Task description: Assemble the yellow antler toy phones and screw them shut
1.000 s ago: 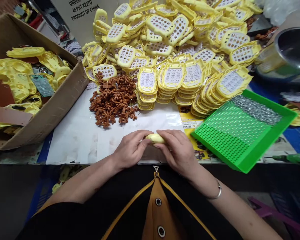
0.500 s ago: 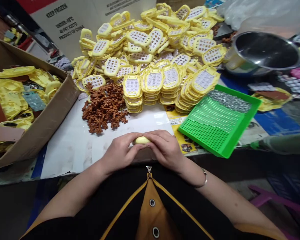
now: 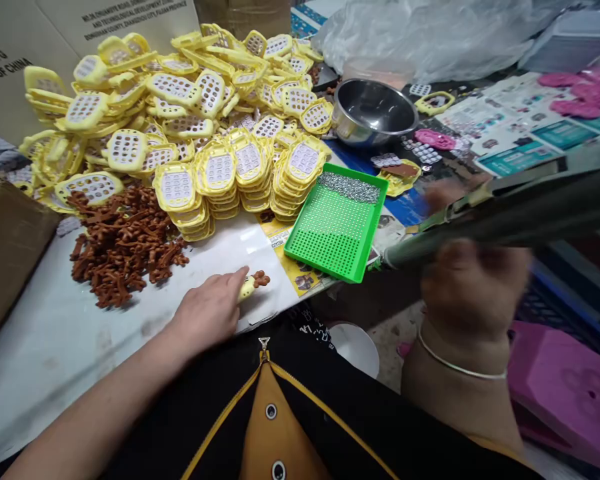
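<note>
My left hand (image 3: 207, 310) rests low over the white sheet, its fingers closed on a yellow plastic toy shell (image 3: 247, 288). A brown knobbly piece (image 3: 261, 279) sticks out of the shell's right end. To the right, my right hand (image 3: 473, 283) is smeared by motion around a long dark grey-green electric screwdriver (image 3: 540, 210), whose narrow tip points left towards the table edge. Blurred fingers show on the far side of the tool. Left of my left hand lies a heap of brown knobbly pieces (image 3: 125, 243).
Stacked yellow shells with white keypads (image 3: 215, 170) stand before a larger yellow pile (image 3: 175, 90). A green perforated tray (image 3: 325, 230) holds small metal screws (image 3: 353, 187). Behind it are a steel bowl (image 3: 375, 120) and clear plastic bags (image 3: 415, 40). A pink stool (image 3: 565, 393) is below right.
Both hands held the yellow shell together earlier. My right hand has let go and moved right to the screwdriver; my left keeps the shell. The view has swung right.
</note>
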A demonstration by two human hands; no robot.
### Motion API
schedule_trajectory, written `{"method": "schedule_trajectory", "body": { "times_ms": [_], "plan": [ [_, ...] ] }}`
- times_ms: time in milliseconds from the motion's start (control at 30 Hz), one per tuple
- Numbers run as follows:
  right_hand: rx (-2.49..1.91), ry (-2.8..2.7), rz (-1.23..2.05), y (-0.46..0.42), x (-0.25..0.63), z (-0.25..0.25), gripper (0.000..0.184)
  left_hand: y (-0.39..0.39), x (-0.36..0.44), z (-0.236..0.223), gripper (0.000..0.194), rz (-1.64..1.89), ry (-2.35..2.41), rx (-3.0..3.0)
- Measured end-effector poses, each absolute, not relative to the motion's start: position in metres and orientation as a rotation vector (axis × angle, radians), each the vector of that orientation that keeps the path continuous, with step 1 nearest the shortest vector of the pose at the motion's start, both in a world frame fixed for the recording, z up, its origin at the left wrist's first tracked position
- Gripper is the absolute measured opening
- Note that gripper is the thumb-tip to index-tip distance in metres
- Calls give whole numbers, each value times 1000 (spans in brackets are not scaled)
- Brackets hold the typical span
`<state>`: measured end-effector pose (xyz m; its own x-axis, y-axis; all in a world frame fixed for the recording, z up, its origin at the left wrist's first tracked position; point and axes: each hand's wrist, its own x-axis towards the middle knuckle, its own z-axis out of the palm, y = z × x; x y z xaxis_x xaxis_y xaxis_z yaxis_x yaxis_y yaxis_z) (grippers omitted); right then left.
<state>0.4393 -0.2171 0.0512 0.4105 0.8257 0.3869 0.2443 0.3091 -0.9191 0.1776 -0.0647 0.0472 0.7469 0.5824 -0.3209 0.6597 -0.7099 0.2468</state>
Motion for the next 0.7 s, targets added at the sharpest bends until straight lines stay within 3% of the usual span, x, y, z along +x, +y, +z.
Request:
{"method": "schedule_trajectory", "body": {
  "times_ms": [67, 133, 333, 700],
  "plan": [
    [-1243, -961, 451, -215, 446, 51, 24, -56, 177, 46, 52, -202, 980, 2418],
    [-1187, -847, 407, -210, 451, 51, 31, -48, 180, 49, 44, -34, 1000, 2000],
    [-1021, -887, 151, -178, 464, 39, 17, -54, 226, 50, 53, 203, 897, 877],
    [-1243, -1031, 146, -159, 475, 3, 15, -63, 244, 17, 40, -2, 853, 654]
  ]
}}
